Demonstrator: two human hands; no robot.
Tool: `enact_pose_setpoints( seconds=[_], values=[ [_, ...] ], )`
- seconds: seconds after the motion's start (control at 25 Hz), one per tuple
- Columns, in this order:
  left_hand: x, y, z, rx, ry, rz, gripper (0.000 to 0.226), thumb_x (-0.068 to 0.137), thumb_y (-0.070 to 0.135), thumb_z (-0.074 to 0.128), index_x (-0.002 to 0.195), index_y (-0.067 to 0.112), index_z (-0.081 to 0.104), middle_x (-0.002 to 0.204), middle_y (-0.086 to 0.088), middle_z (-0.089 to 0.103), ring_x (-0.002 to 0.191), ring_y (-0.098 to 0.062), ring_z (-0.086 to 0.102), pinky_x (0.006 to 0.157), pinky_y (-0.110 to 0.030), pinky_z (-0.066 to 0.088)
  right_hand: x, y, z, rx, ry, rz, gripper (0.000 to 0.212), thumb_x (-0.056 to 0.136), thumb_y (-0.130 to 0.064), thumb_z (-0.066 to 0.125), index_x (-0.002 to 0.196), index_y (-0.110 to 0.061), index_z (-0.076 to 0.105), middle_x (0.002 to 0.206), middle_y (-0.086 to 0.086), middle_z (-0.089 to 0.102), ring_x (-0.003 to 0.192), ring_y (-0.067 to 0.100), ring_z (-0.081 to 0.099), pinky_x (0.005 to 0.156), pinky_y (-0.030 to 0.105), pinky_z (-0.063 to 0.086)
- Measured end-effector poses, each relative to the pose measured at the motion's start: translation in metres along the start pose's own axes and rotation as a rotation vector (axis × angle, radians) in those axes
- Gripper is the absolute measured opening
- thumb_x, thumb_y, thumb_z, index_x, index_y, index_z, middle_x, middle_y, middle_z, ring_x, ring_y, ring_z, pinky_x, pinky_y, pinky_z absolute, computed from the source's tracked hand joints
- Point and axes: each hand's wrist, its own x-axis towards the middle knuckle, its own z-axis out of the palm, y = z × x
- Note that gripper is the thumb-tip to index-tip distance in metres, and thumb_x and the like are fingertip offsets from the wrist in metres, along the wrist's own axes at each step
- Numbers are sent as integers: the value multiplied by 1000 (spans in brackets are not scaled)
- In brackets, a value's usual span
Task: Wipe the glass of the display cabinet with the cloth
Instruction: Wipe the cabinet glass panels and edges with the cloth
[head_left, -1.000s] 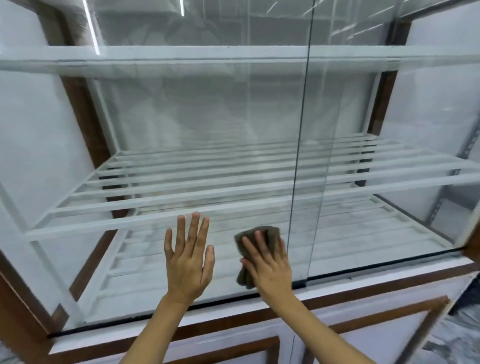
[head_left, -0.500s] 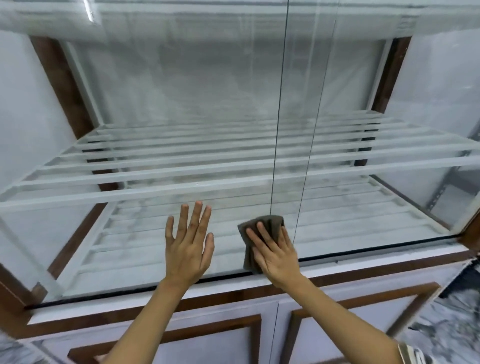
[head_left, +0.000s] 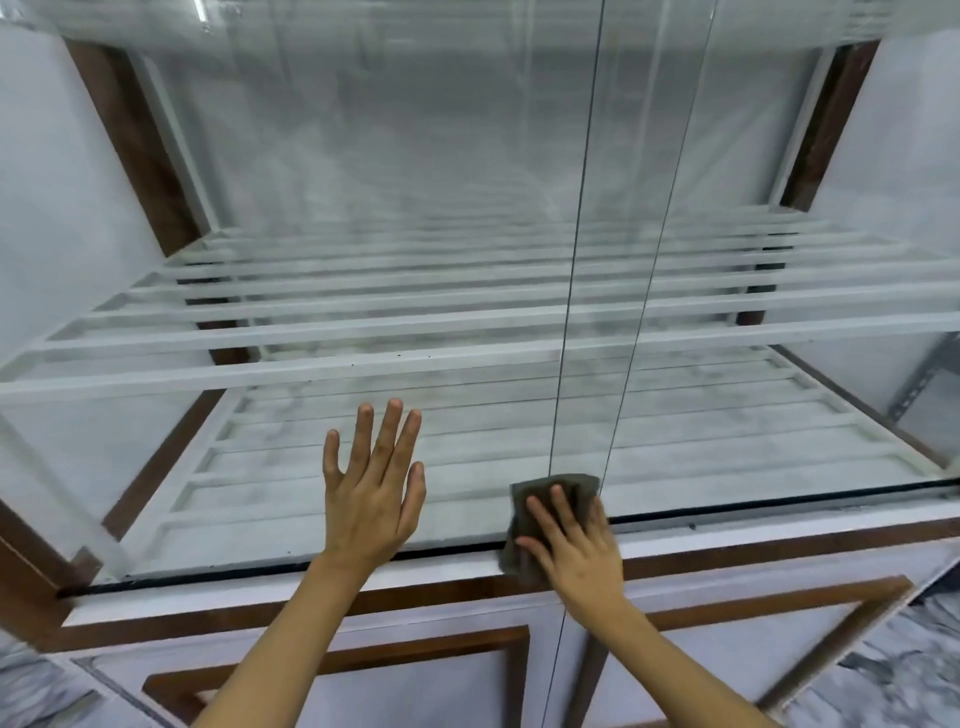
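Glass of the display cabinet filled most of the view, a sloping front pane rising from a black seal along the cabinet's lower front edge. A dark vertical line ran down it right of centre, with a second faint line just beside it; whether that was a pane edge or a reflection could not be told. The surface looked hazy and streaked, more so toward the top.

Behind the pane stood white slatted shelves, one above another, the upper one crossing the full width and the lower one lying near the cabinet's floor. Brown wooden posts framed the back corners on the left and right. Below the pane, the cabinet's base showed pale panels with brown trim, and marbled flooring appeared at the bottom corners.

The left hand was spread flat and open against the lower part of the pane, fingers pointing up, gripping nothing, its wrist near the bottom seal. The right hand lay to the right of it, well apart, palm down with fingers extended, pressing the cloth against the surface rather than closing around it.

That cloth, a small dark grey-brown piece, sat at the pane's bottom edge by the dark vertical line, its lower part overlapping the seal and the white ledge beneath.
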Motion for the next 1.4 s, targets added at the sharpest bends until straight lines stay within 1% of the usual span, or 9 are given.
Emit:
enact_pose_setpoints(
  seconds=[0.2, 0.36, 0.56, 0.64, 0.84, 1.0, 1.12, 1.24, 1.4],
  values=[
    [-17, -24, -17, 62, -5, -44, 62, 97, 30, 33, 152, 16, 8, 160, 0, -1, 148, -20, -1, 118, -42, -5, 59, -36, -9, 146, 141, 184, 61, 101, -54, 34, 154, -35, 11, 163, -1, -3, 139, 38, 27, 122, 45, 3],
    [-28, -49, -29, 87, -2, -163, 62, 97, 31, 30, 152, 16, 3, 160, 1, -4, 148, -19, -4, 118, -41, -5, 87, -110, 5, 144, 112, -61, 66, 98, -57, 41, 154, -36, 12, 163, -3, -3, 150, 29, 3, 122, 45, 1],
    [-46, -79, -34, 120, -34, -252, 62, 97, 33, 29, 151, 16, 3, 160, 0, -3, 148, -21, -3, 118, -44, -3, 32, -51, 3, -40, 68, -145, 72, 90, -50, 54, 152, -35, 21, 163, -5, 8, 150, 19, 10, 122, 44, 3],
    [-48, -86, -33, 120, -60, -232, 64, 98, 37, 28, 151, 18, -1, 160, 2, -7, 147, -22, -7, 118, -46, -3, 55, -44, -10, -17, 106, -130, 75, 90, -54, 56, 152, -33, 21, 163, -3, 8, 150, 21, 12, 122, 44, 4],
    [-50, -105, -28, 180, -61, -128, 67, 98, 46, 27, 151, 20, -5, 159, 4, -14, 146, -19, -13, 117, -44, -9, 86, -141, 14, 108, 125, 5, 79, 91, -63, 48, 154, -32, 13, 164, 0, 0, 149, 30, 10, 122, 48, 5],
    [-50, -130, -23, 236, 4, 36, 69, 96, 51, 30, 152, 21, 3, 160, 3, -8, 147, -18, -8, 117, -44, -6, 47, -113, 20, -51, 47, -168, 85, 84, -61, 60, 153, -35, 18, 163, -8, 7, 150, 19, 10, 119, 49, 2],
    [-52, -137, -10, 256, 97, 98, 70, 94, 53, 31, 152, 21, 7, 160, 2, -2, 148, -20, -2, 118, -45, -3, 50, -106, 12, -72, 73, -104, 79, 88, -58, 54, 154, -32, 18, 163, -4, 7, 150, 21, 10, 121, 45, 2],
    [-51, -144, -4, 245, 136, 129, 71, 93, 51, 32, 152, 19, 10, 160, -1, 1, 148, -22, 1, 118, -46, -1, 79, -162, 20, 93, 117, 50, 77, 92, -60, 47, 155, -31, 14, 164, -2, 2, 150, 23, 7, 122, 47, 4],
    [-53, -142, -11, 191, 106, 156, 66, 95, 43, 33, 152, 19, 12, 160, 0, 1, 148, -21, 0, 118, -45, -1, 71, -208, 39, 96, 50, -43, 79, 91, -57, 51, 154, -31, 13, 164, -4, 3, 150, 25, 7, 122, 47, 2]
  ],
)
